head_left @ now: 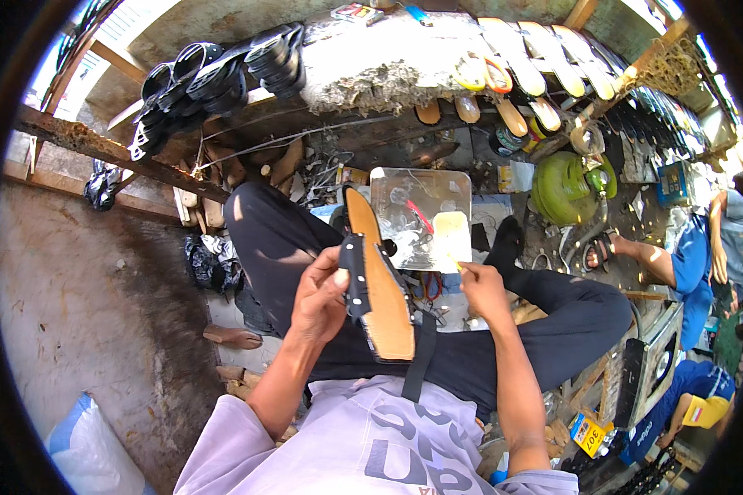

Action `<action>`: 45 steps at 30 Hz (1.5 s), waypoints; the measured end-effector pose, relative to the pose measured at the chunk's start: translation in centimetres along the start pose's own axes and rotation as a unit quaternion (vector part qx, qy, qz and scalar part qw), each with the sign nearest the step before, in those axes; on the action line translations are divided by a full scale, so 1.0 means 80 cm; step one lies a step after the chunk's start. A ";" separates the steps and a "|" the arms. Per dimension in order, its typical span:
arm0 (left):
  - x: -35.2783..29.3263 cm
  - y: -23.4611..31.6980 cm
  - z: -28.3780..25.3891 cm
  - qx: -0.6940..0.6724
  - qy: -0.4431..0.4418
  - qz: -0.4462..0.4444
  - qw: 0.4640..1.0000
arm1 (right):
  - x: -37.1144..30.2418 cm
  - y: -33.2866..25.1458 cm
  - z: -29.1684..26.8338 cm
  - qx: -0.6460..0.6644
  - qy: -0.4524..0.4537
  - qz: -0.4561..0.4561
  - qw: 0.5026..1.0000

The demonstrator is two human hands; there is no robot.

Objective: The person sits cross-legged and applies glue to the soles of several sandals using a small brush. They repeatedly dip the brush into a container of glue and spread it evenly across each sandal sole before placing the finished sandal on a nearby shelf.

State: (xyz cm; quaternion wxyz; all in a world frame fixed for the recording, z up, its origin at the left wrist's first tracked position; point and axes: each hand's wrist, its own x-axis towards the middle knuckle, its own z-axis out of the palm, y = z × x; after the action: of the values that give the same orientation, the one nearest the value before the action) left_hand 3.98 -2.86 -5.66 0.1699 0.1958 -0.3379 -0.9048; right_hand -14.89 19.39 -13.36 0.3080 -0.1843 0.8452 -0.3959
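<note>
My left hand grips an unfinished sandal by its side, thumb on the black strap. The sandal has a tan insole and studded black straps, and a long black strap end hangs down beside it. Closed in a pinch, my right hand holds a thin yellow stick-like thing, most of it hidden by the fingers. That hand is at the near right corner of a translucent plastic box lid or tray. On the tray are a red stick and a pale yellowish slab.
Rows of pale sandal soles and stacked black sandals line the far bench. A green gas cylinder stands at right, near another person's leg. Scissors lie beyond my lap; a wooden shoe last lies left.
</note>
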 end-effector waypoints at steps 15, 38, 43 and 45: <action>-0.008 0.015 0.050 0.056 -0.091 0.009 0.994 | -0.087 -0.158 -0.019 0.191 0.008 -0.227 0.955; -0.018 0.026 0.079 -0.037 0.064 -0.069 0.995 | -0.106 -0.134 -0.029 0.131 0.021 -0.434 0.891; -0.021 0.028 0.076 -0.011 0.087 -0.056 0.995 | -0.108 -0.132 -0.037 0.280 -0.083 -0.408 0.865; -0.022 0.027 0.077 0.008 0.058 -0.049 0.997 | -0.108 -0.133 -0.036 0.270 -0.113 -0.300 0.908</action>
State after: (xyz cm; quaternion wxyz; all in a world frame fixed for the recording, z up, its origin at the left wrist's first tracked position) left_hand 3.02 -0.26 0.52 0.1435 0.2655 -0.3249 -0.8963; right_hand -9.63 19.22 -0.39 0.3062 -0.3829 0.5700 -0.6594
